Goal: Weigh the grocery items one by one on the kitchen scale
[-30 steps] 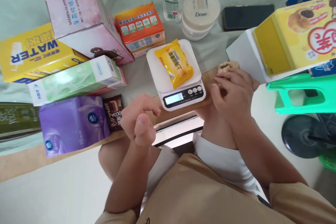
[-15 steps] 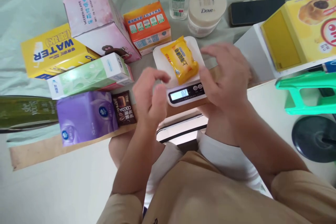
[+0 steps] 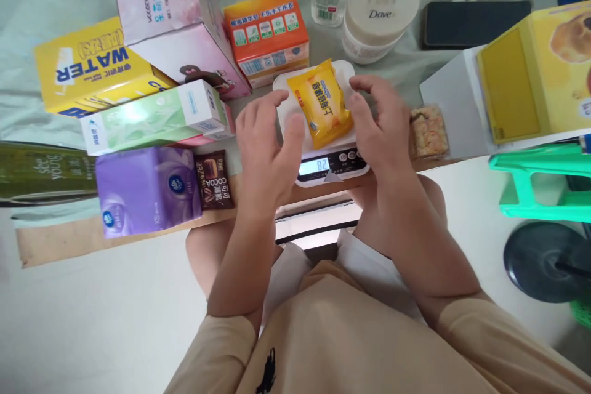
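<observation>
1 yellow packet [image 3: 321, 104] lying on the white scale [image 3: 346, 71], left hand [image 3: 266, 151] holding its fingers spread at one side, right hand [image 3: 382, 126] curving, fingers apart, just beside the packet, 1 orange box [image 3: 268, 37] sitting behind

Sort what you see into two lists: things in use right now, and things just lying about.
In use:
yellow packet, lying on the white scale
left hand and right hand, open on either side of the packet

Apparently just lying about:
orange box
Dove tub
dark phone
purple pack
COCOA packet
pink box
</observation>
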A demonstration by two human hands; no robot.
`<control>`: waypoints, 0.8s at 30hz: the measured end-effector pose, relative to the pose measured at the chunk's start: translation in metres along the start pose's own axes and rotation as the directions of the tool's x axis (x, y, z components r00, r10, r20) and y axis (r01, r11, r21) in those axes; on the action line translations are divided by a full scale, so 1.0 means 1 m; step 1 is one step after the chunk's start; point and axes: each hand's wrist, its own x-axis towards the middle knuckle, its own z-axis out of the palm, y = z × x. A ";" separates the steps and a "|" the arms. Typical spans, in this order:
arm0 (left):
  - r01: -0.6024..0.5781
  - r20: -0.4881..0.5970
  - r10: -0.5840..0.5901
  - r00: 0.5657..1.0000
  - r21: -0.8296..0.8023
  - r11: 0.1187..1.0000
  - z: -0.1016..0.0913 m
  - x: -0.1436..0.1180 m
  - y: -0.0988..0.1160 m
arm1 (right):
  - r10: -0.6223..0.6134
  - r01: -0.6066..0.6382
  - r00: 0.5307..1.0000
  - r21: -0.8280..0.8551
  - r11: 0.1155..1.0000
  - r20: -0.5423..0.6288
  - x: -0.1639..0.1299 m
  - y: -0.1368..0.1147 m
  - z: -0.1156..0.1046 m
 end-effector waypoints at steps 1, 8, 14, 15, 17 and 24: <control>0.015 0.033 -0.016 0.999 0.027 1.000 0.001 -0.001 0.001 | 0.002 -0.002 1.000 0.000 1.000 0.015 0.001 0.000 0.000; 0.042 0.109 -0.038 0.993 -0.031 0.999 0.015 -0.009 0.023 | -0.011 0.010 1.000 0.037 0.999 0.029 -0.014 -0.007 -0.003; -0.039 0.075 0.060 0.995 -0.256 0.966 0.031 -0.018 0.040 | 0.073 -0.073 0.997 0.209 0.975 0.008 -0.036 -0.023 -0.016; -0.040 0.049 0.055 0.997 -0.261 0.964 0.034 -0.020 0.042 | 0.079 -0.080 0.997 0.232 0.969 0.014 -0.039 -0.026 -0.018; -0.019 -0.005 0.019 1.000 -0.276 0.961 0.039 -0.022 0.046 | 0.081 -0.080 0.997 0.226 0.971 0.008 -0.043 -0.032 -0.019; 0.312 0.120 -0.295 0.948 -0.533 0.787 0.051 -0.023 0.056 | -0.096 0.114 0.976 0.085 0.990 -0.194 -0.052 -0.038 -0.040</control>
